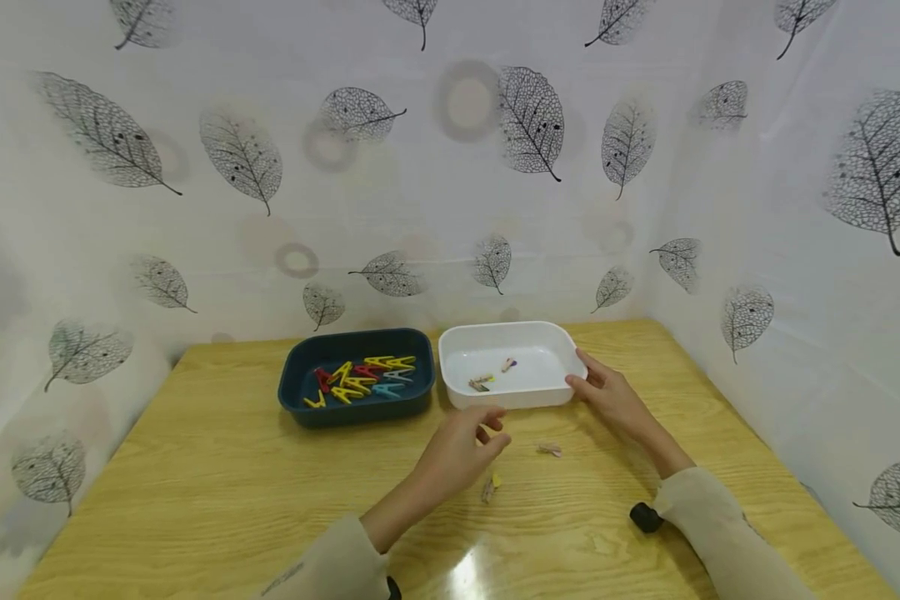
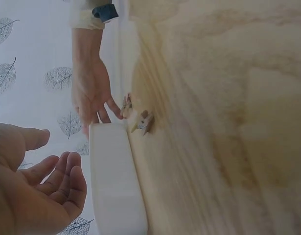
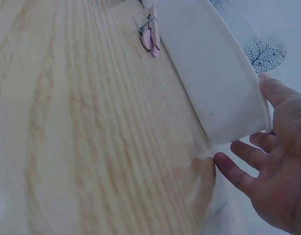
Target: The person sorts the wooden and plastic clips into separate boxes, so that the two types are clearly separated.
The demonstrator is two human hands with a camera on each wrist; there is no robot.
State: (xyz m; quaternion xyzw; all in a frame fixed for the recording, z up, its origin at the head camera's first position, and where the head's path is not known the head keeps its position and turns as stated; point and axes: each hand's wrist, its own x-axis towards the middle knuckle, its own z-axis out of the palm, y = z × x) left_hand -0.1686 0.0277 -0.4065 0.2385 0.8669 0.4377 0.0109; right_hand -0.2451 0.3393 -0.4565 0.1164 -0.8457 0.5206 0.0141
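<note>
My right hand (image 1: 617,406) holds the right end of a white plastic box (image 1: 525,399). In the right wrist view its thumb lies over the rim and its fingers (image 3: 241,178) rest against the outer end wall. My left hand (image 1: 456,450) hovers in front of the box's left corner, fingers loosely bent, holding nothing. Small wooden clothespins (image 1: 482,380) lie inside the white box. On the table in front are a wooden clothespin with a pink piece (image 1: 549,449) and another with a yellow piece (image 1: 491,486).
To the left of the white box stands a dark blue box (image 1: 356,414) with several yellow, red and blue plastic clothespins (image 1: 356,383). Both boxes stand near the back of the wooden table (image 1: 217,483). White leaf-print sheeting (image 1: 435,200) surrounds the back and sides.
</note>
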